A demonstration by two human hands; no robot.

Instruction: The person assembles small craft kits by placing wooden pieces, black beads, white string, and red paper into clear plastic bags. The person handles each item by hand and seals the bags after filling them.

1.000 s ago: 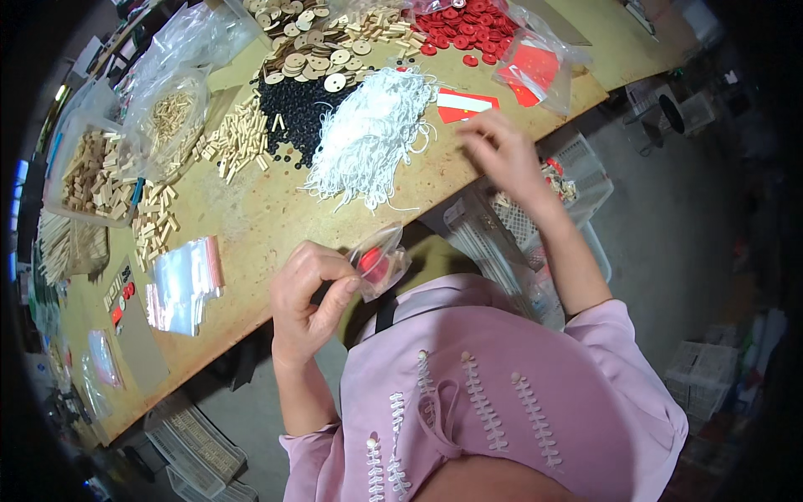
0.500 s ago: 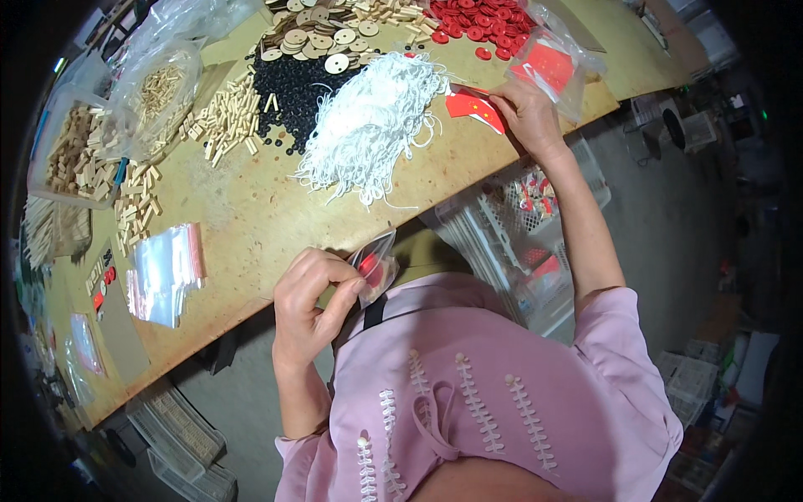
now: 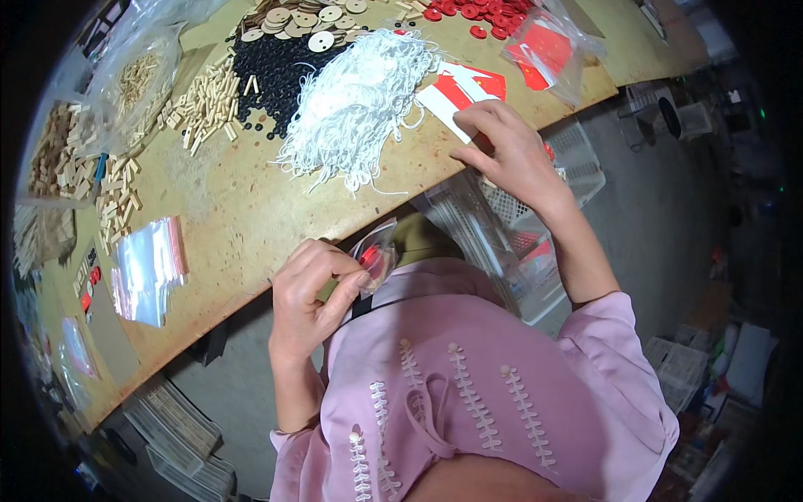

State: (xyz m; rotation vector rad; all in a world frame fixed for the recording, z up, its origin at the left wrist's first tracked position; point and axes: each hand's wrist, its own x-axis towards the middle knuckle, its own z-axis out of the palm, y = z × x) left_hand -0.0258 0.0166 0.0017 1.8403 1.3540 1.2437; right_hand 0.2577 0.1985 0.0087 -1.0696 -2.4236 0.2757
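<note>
My left hand (image 3: 314, 289) pinches a small clear zip bag (image 3: 381, 263) between thumb and fingers, just off the table's near edge. Inside the bag are a red disc (image 3: 370, 256) and something pale wood-coloured. Over the table edge on the right hovers my right hand (image 3: 506, 155), its thumb and fingers apart and nothing visible between them. Just beyond its fingertips lie red paper flags with yellow stars (image 3: 485, 84), some white pieces among them. To the left of these flags sits a heap of white looped strings (image 3: 364, 105).
Black rings (image 3: 272, 79), wooden discs (image 3: 288, 18), red discs (image 3: 477, 12) and short wooden sticks (image 3: 209, 100) lie in piles across the table. A stack of clear bags (image 3: 150, 272) is at left; a bag of flags (image 3: 548, 50) at right. Plastic crates (image 3: 577, 163) stand below.
My right hand has come back toward me from the flags, and its fingers have parted. The flags now lie spread out with white parts showing. My left hand keeps its hold on the bag.
</note>
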